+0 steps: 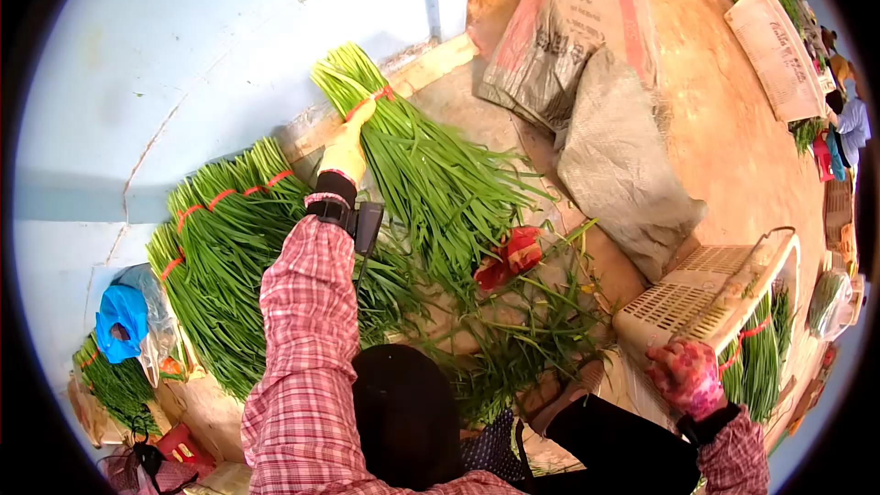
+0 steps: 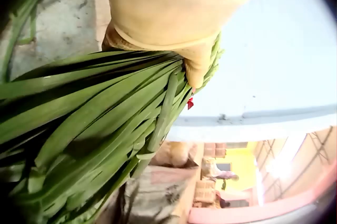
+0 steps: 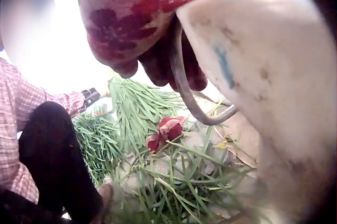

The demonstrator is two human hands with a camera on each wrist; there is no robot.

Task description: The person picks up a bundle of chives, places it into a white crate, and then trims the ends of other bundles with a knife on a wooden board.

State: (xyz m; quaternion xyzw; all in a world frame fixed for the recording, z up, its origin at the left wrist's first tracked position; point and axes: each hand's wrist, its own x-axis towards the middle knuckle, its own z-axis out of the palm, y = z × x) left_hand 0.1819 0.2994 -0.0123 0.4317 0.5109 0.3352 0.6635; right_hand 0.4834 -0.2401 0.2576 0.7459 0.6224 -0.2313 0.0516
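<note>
Red-banded bunch of long green leaves [image 1: 431, 160] slants rightward from left hand [image 1: 346, 147], fingers gripping its pale end; farther right hand [image 1: 686, 378] grips cream plastic basket [image 1: 662, 302].

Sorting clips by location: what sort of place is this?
Likely a vegetable packing shed or market hall; I can't tell which. Red-banded bundles of long green leaves stand by a wall, more banded greens show at a plastic basket, and sacks lie on the floor.
</note>
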